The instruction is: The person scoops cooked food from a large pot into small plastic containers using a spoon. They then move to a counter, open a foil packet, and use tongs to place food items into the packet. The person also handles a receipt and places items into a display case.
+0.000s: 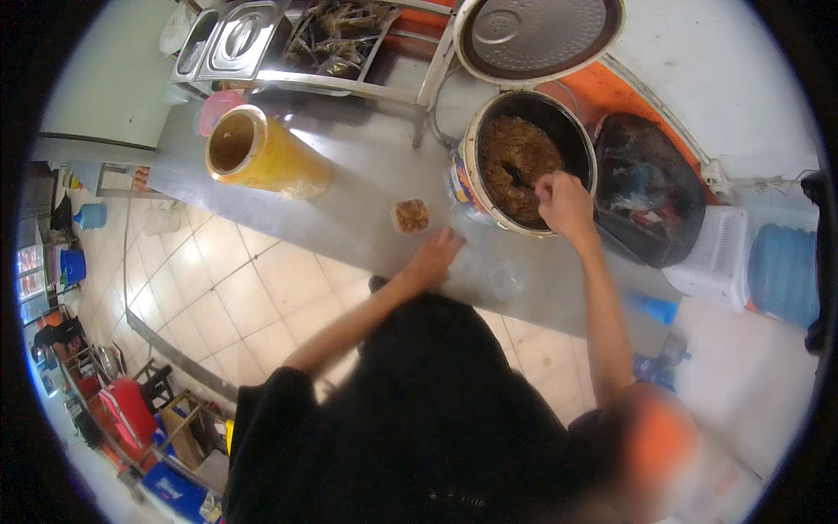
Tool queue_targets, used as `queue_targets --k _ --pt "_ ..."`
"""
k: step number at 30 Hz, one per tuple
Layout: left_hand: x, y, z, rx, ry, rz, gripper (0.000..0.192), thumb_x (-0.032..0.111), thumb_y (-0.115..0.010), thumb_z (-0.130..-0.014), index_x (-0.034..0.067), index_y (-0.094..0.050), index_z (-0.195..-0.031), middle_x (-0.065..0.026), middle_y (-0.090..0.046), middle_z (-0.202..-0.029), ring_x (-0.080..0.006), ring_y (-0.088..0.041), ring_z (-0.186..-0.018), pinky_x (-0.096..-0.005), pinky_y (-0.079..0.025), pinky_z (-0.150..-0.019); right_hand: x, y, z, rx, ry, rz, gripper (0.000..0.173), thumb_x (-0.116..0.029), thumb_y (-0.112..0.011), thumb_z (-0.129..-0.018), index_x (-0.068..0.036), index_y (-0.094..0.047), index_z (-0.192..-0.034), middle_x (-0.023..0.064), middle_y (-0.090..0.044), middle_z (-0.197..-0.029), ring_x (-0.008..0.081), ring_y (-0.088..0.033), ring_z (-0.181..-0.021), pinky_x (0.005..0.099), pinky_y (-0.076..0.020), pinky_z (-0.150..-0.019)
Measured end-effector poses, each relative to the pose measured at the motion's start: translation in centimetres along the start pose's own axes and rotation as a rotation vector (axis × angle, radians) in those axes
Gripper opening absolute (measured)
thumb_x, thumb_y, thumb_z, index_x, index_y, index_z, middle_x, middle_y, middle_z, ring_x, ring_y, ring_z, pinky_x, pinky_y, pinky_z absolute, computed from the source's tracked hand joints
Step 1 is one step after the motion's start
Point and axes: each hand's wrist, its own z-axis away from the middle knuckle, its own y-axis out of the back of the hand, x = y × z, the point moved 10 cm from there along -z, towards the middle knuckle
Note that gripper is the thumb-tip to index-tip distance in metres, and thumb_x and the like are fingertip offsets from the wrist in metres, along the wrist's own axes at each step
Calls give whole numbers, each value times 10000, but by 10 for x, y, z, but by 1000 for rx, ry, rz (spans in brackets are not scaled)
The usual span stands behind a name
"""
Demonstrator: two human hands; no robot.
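A rice cooker (473, 160) stands with its lid up on the metal table and holds a brown, crumbly cooked food (514, 141). Over its front rim, my right hand (567, 202) pinches a dark utensil (515, 175), apparently a spoon, whose end sits in the food. My left hand (433, 259) hovers near or rests on the tabletop, blurred, its fingers apart and holding nothing. Just beyond those fingers is a small clear plastic cup (395, 216) filled with the same-looking brown food. Another clear plastic cup or lid (507, 280) lies between my two arms.
A large yellow roll of plastic film (281, 154) stands left on the metal table (353, 223). Behind it is a rack with steel pans (239, 39) and bagged items. The raised lid (543, 33) leans back. A black bag (648, 190) and blue cup (658, 310) are at right.
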Motion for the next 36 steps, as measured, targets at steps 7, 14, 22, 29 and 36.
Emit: queue_targets --k 7,14,22,29,36 --pt "-12 39 16 90 96 388 918 117 -850 -658 27 -368 -1433 -230 -495 -1354 -404 -490 -1266 -448 -408 -1073 -2 -17 -7 -188 79 -123 159 -100 -644 -809 -14 -733 -909 187 -716 -933 381 -676 -932 427 -521 -824" --pt "-20 105 48 262 261 522 861 164 -895 -664 52 -410 -1366 -209 -549 -1326 -363 -518 -1266 -440 -413 -1079 -12 -27 -24 -135 141 -333 145 -62 -643 -796 -17 -736 -898 200 -709 -872 345 -692 -871 413 -522 -793" --pt "-31 163 58 462 261 467 839 176 -916 -619 85 -468 -1323 -114 -592 -1237 -263 -565 -1103 -352 -456 -869 -3 -42 -30 -302 168 -615 149 -68 -644 -934 48 -709 -999 97 -728 -911 140 -650 -877 301 -507 -812" --pt "-49 180 54 486 363 440 815 153 -904 -599 83 -493 -1299 -88 -587 -1184 -237 -552 -992 -351 -452 -855 15 -43 -27 -381 -5 -852 155 -91 -651 -916 23 -729 -985 97 -746 -931 164 -667 -889 311 -500 -824" --pt "-40 210 48 543 304 464 839 126 -896 -606 60 -457 -1318 -101 -619 -1273 -218 -593 -1009 -355 -453 -877 26 -39 -27 -418 -57 -846 164 -139 -613 -980 -3 -687 -1036 -2 -667 -894 43 -483 -672 215 -371 -560"
